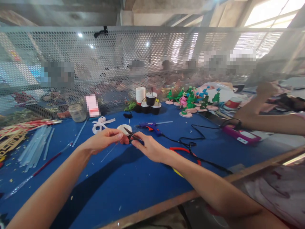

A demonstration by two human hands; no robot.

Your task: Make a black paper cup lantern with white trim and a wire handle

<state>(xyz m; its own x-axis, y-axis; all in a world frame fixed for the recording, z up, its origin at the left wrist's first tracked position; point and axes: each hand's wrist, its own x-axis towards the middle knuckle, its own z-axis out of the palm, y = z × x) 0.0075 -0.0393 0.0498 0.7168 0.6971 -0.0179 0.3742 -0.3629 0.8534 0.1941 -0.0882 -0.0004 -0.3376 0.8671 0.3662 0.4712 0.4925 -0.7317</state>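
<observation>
My left hand (pixel 105 140) is pinched shut on a thin clear strand (pixel 110 152) that slants down to the left over the blue table (pixel 114 187). My right hand (pixel 150 147) grips small dark scissors (pixel 132 135), whose blades point left and meet my left fingertips. Both hands hover just above the table's middle. A white spool of tape or ribbon (pixel 124 128) lies just behind them, and a white ribbon bow (pixel 101 124) sits to its left.
A blue glue gun (pixel 150 126) with a black cord (pixel 190 143) lies to the right. Clear glue sticks (pixel 35 146) lie at the left. Black cups (pixel 150 103) and green-and-pink craft flowers (pixel 188 101) stand along the mesh screen. Another person's arm (pixel 262 117) rests at the right.
</observation>
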